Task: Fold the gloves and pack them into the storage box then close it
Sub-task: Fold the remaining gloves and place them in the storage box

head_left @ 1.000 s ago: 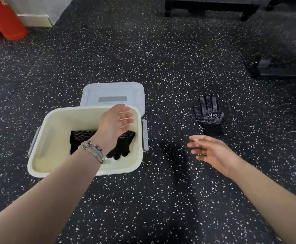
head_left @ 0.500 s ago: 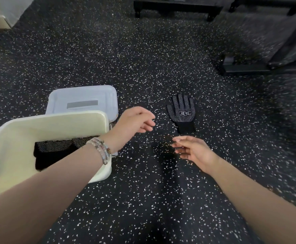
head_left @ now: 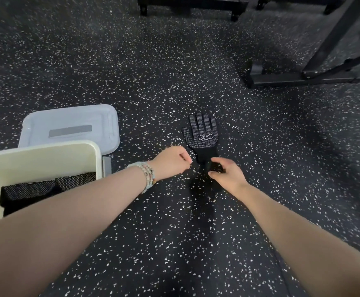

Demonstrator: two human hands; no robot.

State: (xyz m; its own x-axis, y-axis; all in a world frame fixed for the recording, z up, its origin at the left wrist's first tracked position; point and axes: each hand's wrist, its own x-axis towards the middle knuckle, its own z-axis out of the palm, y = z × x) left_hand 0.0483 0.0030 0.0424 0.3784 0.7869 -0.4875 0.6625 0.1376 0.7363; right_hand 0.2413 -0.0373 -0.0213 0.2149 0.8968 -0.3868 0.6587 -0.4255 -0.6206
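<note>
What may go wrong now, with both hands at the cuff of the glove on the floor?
The glove lies flat, and the left hand and right hand are only at its cuff, so lifted there it may hang and fold crookedly. The box sits close beside the left forearm, which might bump it.

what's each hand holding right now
left hand: curled beside the glove cuff; grip cannot be told
right hand: pinching the cuff

Black white-dotted glove [head_left: 200, 136], cream box [head_left: 46, 146], speckled floor [head_left: 174, 61]
</note>
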